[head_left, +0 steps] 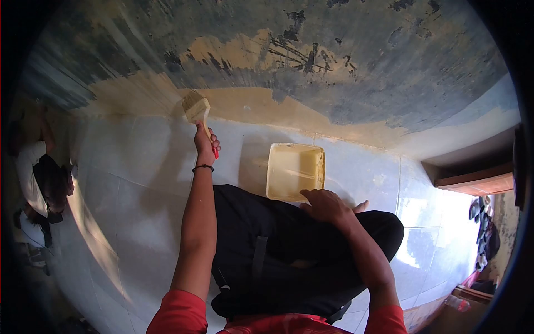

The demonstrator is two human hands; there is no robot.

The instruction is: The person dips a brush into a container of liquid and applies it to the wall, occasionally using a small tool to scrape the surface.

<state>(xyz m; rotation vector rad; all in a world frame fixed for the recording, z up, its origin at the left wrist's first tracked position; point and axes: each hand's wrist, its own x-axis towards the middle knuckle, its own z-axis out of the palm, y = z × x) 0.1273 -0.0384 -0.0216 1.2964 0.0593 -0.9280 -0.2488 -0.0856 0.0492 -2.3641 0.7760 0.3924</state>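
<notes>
My left hand [206,140] is wrapped around the handle of a wide paintbrush [199,111]. The brush's bristles touch the low part of the wall [239,103], on a cream-painted strip just above the floor. A square plastic tub [271,172] with cream paint inside stands on the tiles in front of my crossed legs. At the tub's near rim, my right hand [328,206] has its fingers closed on the edge; some of its fingers are hidden from view.
Grey, patchy old paint with dark flakes covers the upper wall. Pale tiles [150,167] form the floor. On the far left another person [36,172] sits close to the wall. A wooden ledge [478,179] juts out at right, with dark hanging items [483,222] beyond it.
</notes>
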